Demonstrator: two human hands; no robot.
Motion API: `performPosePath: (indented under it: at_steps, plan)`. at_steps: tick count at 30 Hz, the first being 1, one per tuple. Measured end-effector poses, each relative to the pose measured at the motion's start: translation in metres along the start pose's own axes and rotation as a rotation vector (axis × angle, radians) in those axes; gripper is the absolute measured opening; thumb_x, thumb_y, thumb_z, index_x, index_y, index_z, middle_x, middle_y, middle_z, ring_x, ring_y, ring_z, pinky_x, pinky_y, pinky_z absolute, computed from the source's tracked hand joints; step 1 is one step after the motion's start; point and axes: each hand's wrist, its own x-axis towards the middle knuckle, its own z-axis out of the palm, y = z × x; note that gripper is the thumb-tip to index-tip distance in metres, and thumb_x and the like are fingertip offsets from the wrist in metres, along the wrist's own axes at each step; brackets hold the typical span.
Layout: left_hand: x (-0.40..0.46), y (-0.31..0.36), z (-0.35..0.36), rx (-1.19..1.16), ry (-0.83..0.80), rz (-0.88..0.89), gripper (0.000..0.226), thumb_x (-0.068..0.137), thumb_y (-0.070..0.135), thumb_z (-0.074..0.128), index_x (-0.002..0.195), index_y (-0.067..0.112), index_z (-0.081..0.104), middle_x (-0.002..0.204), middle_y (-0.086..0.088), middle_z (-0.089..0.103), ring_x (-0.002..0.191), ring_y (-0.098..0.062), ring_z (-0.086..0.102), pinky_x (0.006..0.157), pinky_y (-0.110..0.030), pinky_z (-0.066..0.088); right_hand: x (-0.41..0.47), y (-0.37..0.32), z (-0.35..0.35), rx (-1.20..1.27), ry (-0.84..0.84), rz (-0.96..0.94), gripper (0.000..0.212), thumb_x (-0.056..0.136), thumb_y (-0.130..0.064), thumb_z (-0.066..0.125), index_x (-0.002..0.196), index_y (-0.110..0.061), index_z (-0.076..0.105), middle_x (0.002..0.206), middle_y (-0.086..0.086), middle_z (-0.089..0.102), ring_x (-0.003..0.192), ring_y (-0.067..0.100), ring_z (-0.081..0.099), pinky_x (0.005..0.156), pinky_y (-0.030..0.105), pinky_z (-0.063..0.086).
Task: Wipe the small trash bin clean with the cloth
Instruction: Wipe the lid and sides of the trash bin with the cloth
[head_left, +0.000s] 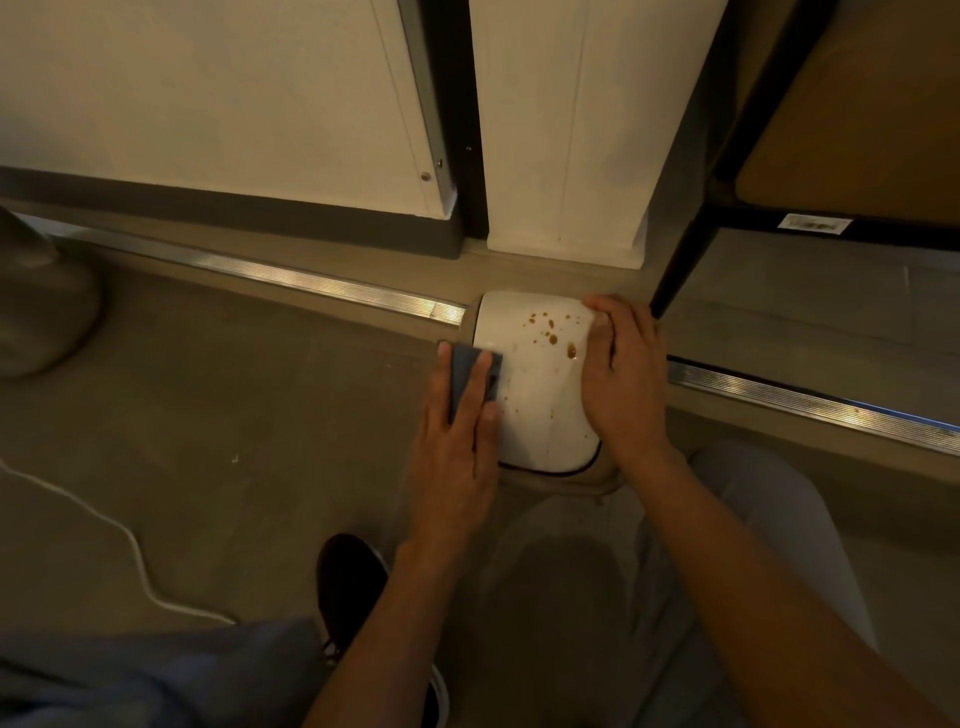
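Note:
A small white trash bin (535, 395) stands on the floor, seen from above, its lid spotted with brown drops (551, 332) near the far right. My left hand (457, 447) presses a folded blue cloth (467, 379) against the bin's left side, fingers spread over the cloth. My right hand (623, 379) grips the bin's right edge, thumb on the lid near the largest drop. The bin's lower body is hidden under the lid.
A metal floor rail (332, 286) runs behind the bin. White panels (561, 156) rise beyond it, and a black-framed shelf (685, 249) stands at right. A white cable (130, 545) lies on the floor at left. My shoe (348, 582) is below the bin.

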Motion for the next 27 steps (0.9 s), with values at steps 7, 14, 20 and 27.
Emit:
performPosePath:
  at_steps: [7,14,20,27]
  plan:
    - [0.084,0.010,-0.005,-0.096,0.003,-0.022,0.040,0.108,0.041,0.032,0.145,0.039,0.044,0.157,0.005,0.036,0.141,-0.012,0.036,0.112,-0.028,0.032,0.000,0.004,0.000,-0.021,-0.034,0.008,0.042,0.103,-0.033,0.028,0.123,-0.015,0.060,0.125,0.005,0.058,0.119,0.023,0.048,0.103,0.043,0.041]
    - [0.102,0.025,-0.006,-0.023,-0.059,-0.056,0.040,0.108,0.039,0.031,0.141,0.033,0.051,0.148,0.003,0.044,0.131,-0.013,0.046,0.104,-0.030,0.040,0.000,0.000,0.000,0.004,0.009,0.013,0.034,0.103,-0.024,0.034,0.120,-0.014,0.061,0.122,0.005,0.059,0.115,0.022,0.051,0.100,0.045,0.043]
    - [0.019,0.009,-0.002,-0.099,0.053,0.004,0.043,0.107,0.044,0.032,0.148,0.055,0.027,0.165,0.020,0.008,0.149,-0.006,0.016,0.111,-0.020,0.022,0.000,0.000,0.000,0.011,-0.002,0.001,0.034,0.103,-0.025,0.034,0.121,-0.014,0.061,0.123,0.003,0.058,0.116,0.023,0.051,0.101,0.045,0.043]
    - [0.123,0.023,-0.002,0.143,-0.024,0.022,0.039,0.103,0.035,0.035,0.128,0.029,0.063,0.131,0.002,0.062,0.116,-0.021,0.052,0.096,-0.028,0.027,0.002,0.000,-0.001,0.014,-0.018,0.007,0.039,0.102,-0.032,0.031,0.122,-0.016,0.060,0.123,0.002,0.056,0.117,0.023,0.051,0.102,0.046,0.043]
